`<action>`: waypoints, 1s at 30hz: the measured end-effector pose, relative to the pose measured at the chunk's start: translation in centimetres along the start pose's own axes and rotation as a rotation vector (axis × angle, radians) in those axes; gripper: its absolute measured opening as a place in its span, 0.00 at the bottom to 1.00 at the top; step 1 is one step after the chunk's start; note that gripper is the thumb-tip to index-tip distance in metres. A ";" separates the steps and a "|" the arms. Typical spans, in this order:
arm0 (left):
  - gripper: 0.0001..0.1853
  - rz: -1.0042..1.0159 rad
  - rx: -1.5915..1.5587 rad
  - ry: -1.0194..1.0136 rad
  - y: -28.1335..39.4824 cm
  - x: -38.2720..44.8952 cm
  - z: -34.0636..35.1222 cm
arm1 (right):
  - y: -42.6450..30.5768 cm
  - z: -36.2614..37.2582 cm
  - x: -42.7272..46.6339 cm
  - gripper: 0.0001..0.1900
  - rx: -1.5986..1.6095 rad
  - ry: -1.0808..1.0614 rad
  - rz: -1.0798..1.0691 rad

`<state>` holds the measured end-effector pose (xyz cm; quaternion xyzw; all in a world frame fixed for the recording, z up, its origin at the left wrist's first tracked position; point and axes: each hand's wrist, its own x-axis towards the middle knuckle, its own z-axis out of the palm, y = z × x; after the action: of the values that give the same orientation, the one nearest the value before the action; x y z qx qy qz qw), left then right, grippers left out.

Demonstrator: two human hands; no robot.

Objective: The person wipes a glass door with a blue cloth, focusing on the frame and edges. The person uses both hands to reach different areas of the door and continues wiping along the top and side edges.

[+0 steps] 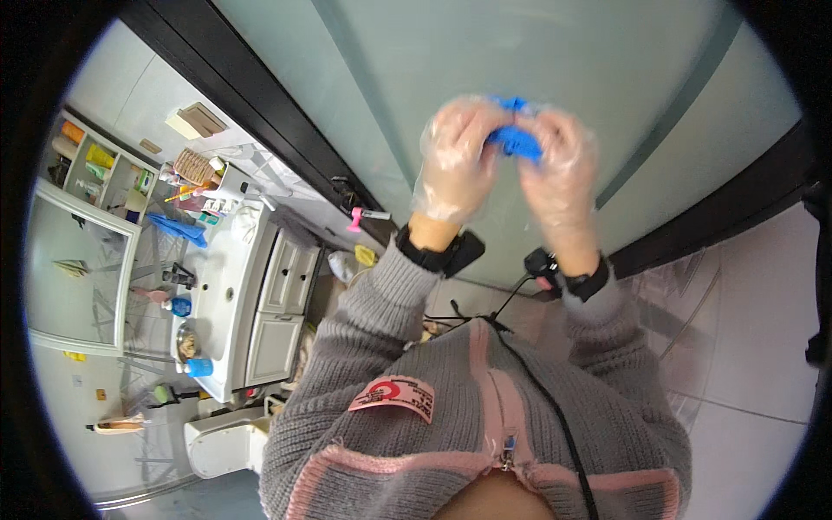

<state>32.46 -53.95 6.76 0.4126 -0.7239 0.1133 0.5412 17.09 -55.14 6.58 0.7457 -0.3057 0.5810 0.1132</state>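
My left hand [458,153] and my right hand [556,162] are raised together, both in clear plastic disposable gloves. Between them they grip a bunched blue cloth [515,142], much of it hidden by my fingers. Behind my hands stands a frosted glass door [520,52] with a dark frame [273,91]. Whether the cloth touches the glass cannot be told from here. Both wrists carry black straps with small devices, and a cable runs down over my grey knit top.
To the left is a white vanity with a washbasin [224,292], bottles and another blue cloth [179,229]. A framed mirror [78,266], open shelves [104,169] and a white toilet [221,442] stand there too. A pink hook [355,220] is near the door handle [343,188].
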 end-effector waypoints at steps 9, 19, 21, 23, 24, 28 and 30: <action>0.18 -0.039 -0.093 -0.191 -1.3 -11.7 4.7 | 1.9 1.6 -13.0 0.22 -0.080 -0.201 -0.025; 0.25 0.113 -0.122 0.063 2.5 1.3 3.4 | 2.2 -4.8 0.0 0.30 -0.316 -0.100 -0.064; 0.24 0.137 -0.102 0.090 2.1 -0.5 4.2 | 2.7 -4.4 -1.7 0.28 -0.295 -0.149 -0.050; 0.22 0.114 -0.085 0.069 1.3 -4.6 5.3 | 2.9 -3.5 -6.3 0.23 -0.238 -0.283 0.071; 0.20 0.116 -0.097 0.041 0.9 -6.9 6.0 | 3.1 -2.4 -9.0 0.22 -0.158 -0.218 0.030; 0.14 0.086 -0.163 -0.163 -0.1 -13.0 7.2 | 4.6 -1.0 -16.8 0.21 -0.049 -0.357 0.051; 0.14 0.066 -0.136 -0.210 0.3 -12.5 7.0 | 5.0 -1.6 -16.6 0.23 -0.067 -0.450 0.121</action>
<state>28.31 -52.08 -6.86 0.3605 -0.7956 0.0377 0.4854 10.61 -52.83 -9.36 0.8326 -0.3866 0.3954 0.0318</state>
